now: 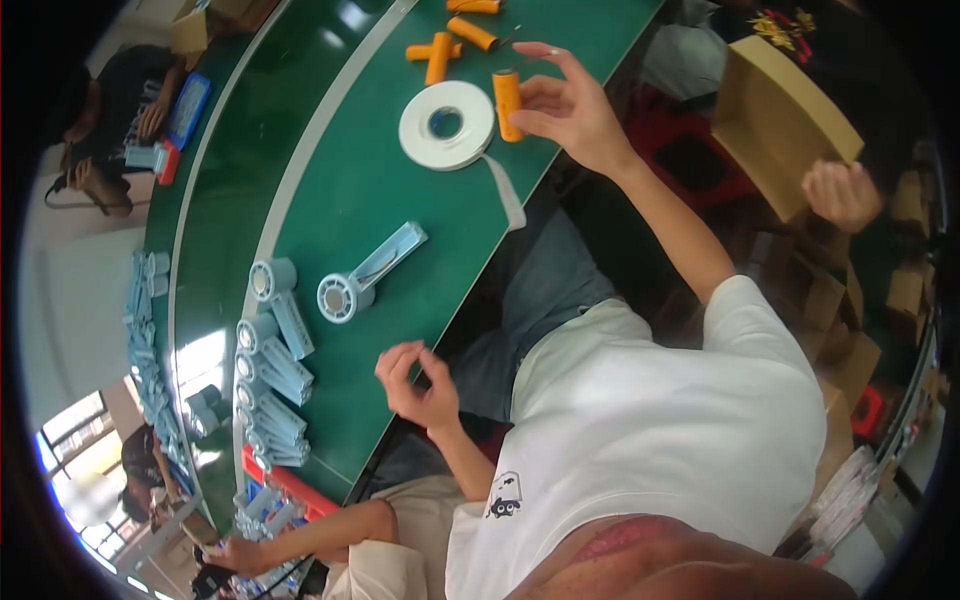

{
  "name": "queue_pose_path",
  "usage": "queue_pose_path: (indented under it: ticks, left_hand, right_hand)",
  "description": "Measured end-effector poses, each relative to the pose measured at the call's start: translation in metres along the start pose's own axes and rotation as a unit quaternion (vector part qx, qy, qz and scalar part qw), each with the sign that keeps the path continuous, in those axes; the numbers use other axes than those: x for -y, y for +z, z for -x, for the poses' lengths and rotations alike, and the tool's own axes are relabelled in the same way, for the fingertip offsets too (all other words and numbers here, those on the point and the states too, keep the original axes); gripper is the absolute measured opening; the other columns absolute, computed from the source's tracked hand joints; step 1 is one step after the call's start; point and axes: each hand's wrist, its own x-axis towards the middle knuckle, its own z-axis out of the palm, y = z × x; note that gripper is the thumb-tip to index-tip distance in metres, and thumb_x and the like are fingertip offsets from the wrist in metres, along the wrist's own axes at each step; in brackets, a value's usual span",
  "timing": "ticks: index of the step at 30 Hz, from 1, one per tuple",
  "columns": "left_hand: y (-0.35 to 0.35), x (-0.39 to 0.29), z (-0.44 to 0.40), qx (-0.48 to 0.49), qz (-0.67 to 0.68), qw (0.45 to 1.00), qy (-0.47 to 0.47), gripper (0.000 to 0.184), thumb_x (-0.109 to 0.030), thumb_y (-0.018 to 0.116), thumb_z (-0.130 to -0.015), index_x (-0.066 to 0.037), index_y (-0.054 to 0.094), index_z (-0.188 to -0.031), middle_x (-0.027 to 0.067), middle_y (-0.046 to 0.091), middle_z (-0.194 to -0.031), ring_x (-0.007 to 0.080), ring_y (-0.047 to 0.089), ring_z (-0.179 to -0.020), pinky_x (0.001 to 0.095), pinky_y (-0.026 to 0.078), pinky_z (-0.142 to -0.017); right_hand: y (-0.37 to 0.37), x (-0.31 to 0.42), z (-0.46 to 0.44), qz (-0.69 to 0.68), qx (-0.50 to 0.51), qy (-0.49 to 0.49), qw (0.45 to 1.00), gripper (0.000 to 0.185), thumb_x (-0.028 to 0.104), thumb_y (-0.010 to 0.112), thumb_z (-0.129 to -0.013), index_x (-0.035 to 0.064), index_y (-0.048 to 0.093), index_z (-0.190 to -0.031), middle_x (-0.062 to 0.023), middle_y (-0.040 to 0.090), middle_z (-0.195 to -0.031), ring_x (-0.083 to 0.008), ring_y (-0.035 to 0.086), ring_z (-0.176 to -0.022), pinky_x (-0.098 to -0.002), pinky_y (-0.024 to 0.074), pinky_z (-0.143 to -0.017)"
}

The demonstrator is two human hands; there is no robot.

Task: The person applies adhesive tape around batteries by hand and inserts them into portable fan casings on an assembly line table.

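Observation:
My right hand point(575, 112) is closed around an upright orange cylinder point(508, 105) at the table's edge, its index finger stretched above the top, where a thin dark wire shows. Beside it lies a roll of white tape point(447, 125) with a loose end point(507, 193). My left hand point(420, 388) hovers near the table's edge, fingers curved and apart, with nothing visible in it. Between the hands, farther in, a light-blue handled part point(345, 297) lies on the green table point(375, 190). More orange cylinders point(438, 58) lie beyond the tape.
A row of light-blue parts point(270, 390) stands at the left, near a red tray point(285, 480). A co-worker's arm point(310, 535) reaches in at lower left. Other people sit across the table. At right are a cardboard box point(785, 120) and another person's hand point(842, 195).

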Motion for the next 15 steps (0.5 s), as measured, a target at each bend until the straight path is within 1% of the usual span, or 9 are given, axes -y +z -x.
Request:
queue_pose_path:
  ticks: [2, 3, 4, 6, 8, 9, 11, 12, 15]
  left_hand:
    - [0.021, -0.016, -0.017, 0.041, 0.07, 0.997, -0.009, 0.017, 0.009, 0.069, -0.081, 0.001, 0.067, -0.095, 0.0144, 0.071, -0.099, 0.0303, 0.067, -0.091, 0.0394, 0.053, -0.086]
    - [0.032, -0.025, -0.027, 0.055, 0.092, 0.994, -0.008, 0.02, 0.009, 0.069, -0.082, 0.001, 0.067, -0.1, 0.0145, 0.071, -0.101, 0.0307, 0.068, -0.094, 0.0393, 0.054, -0.088]
    - [0.042, -0.033, -0.036, 0.069, 0.113, 0.991, -0.009, 0.024, 0.009, 0.069, -0.082, 0.001, 0.066, -0.104, 0.0145, 0.071, -0.102, 0.0311, 0.069, -0.096, 0.0393, 0.054, -0.09]
    - [0.062, -0.045, -0.055, 0.115, 0.193, 0.973, -0.048, 0.034, 0.009, 0.067, -0.088, 0.002, 0.063, -0.121, 0.0171, 0.068, -0.114, 0.0268, 0.066, -0.112, 0.0379, 0.052, -0.099]
    - [0.076, -0.065, -0.074, 0.156, 0.224, 0.955, -0.114, 0.043, 0.007, 0.069, -0.088, 0.002, 0.06, -0.13, 0.0153, 0.07, -0.116, 0.0242, 0.068, -0.113, 0.0358, 0.053, -0.099]
    - [0.081, -0.064, -0.076, 0.149, 0.215, 0.958, -0.114, 0.043, 0.007, 0.069, -0.088, 0.002, 0.06, -0.13, 0.0153, 0.07, -0.116, 0.0242, 0.068, -0.113, 0.0358, 0.053, -0.099]
    - [0.084, -0.061, -0.073, 0.21, 0.197, 0.954, -0.088, 0.044, 0.006, 0.072, -0.088, 0.002, 0.061, -0.13, 0.0139, 0.071, -0.117, 0.0218, 0.07, -0.109, 0.0342, 0.054, -0.097]
    - [0.086, -0.06, -0.071, 0.242, 0.188, 0.949, -0.076, 0.044, 0.005, 0.073, -0.088, 0.002, 0.061, -0.13, 0.0132, 0.072, -0.117, 0.0205, 0.071, -0.107, 0.0333, 0.055, -0.095]
    - [0.091, -0.057, -0.053, 0.237, 0.181, 0.95, -0.092, 0.044, 0.003, 0.075, -0.088, 0.001, 0.062, -0.13, 0.0134, 0.073, -0.116, 0.0203, 0.073, -0.104, 0.0328, 0.056, -0.093]
  right_hand:
    - [0.013, -0.002, 0.016, -0.111, 0.037, 0.026, 0.993, 0.061, -0.001, 0.079, -0.088, 0.005, 0.048, -0.14, -0.0125, 0.069, -0.111, -0.0174, 0.069, -0.102, -0.0317, 0.0594, -0.084]
    - [0.018, -0.005, 0.021, -0.122, 0.044, 0.03, 0.991, 0.061, -0.001, 0.079, -0.088, 0.005, 0.048, -0.14, -0.0125, 0.069, -0.111, -0.0174, 0.069, -0.102, -0.0317, 0.0594, -0.084]
    - [0.025, -0.008, 0.026, -0.102, 0.055, -0.001, 0.993, 0.064, -0.003, 0.08, -0.086, 0.0048, 0.047, -0.14, -0.013, 0.069, -0.112, -0.0185, 0.07, -0.102, -0.0322, 0.0598, -0.085]
    - [0.033, -0.012, 0.036, -0.057, 0.071, -0.07, 0.993, 0.07, -0.006, 0.081, -0.082, 0.0043, 0.045, -0.141, -0.0139, 0.068, -0.113, -0.0206, 0.07, -0.103, -0.0331, 0.0606, -0.085]
    - [0.041, -0.015, 0.052, -0.071, 0.067, -0.06, 0.993, 0.071, -0.007, 0.082, -0.081, 0.004, 0.045, -0.141, -0.0144, 0.068, -0.114, -0.0211, 0.07, -0.104, -0.0332, 0.0608, -0.085]
    - [0.042, -0.016, 0.055, -0.07, 0.058, -0.06, 0.994, 0.072, -0.007, 0.083, -0.08, 0.0037, 0.045, -0.141, -0.015, 0.068, -0.115, -0.0215, 0.07, -0.105, -0.0333, 0.061, -0.085]
    - [0.044, -0.015, 0.068, -0.077, 0.053, -0.054, 0.994, 0.073, -0.008, 0.084, -0.079, 0.0034, 0.045, -0.14, -0.0156, 0.067, -0.116, -0.022, 0.07, -0.105, -0.0333, 0.0612, -0.085]
    - [0.045, -0.014, 0.074, -0.09, 0.045, -0.045, 0.994, 0.07, -0.007, 0.083, -0.08, 0.0025, 0.047, -0.139, -0.0166, 0.067, -0.116, -0.0227, 0.07, -0.106, -0.0338, 0.0609, -0.086]
    - [0.046, -0.017, 0.094, -0.127, 0.047, -0.012, 0.991, 0.063, -0.004, 0.082, -0.084, 0.0007, 0.05, -0.138, -0.0184, 0.068, -0.117, -0.0242, 0.07, -0.107, -0.0348, 0.0605, -0.088]
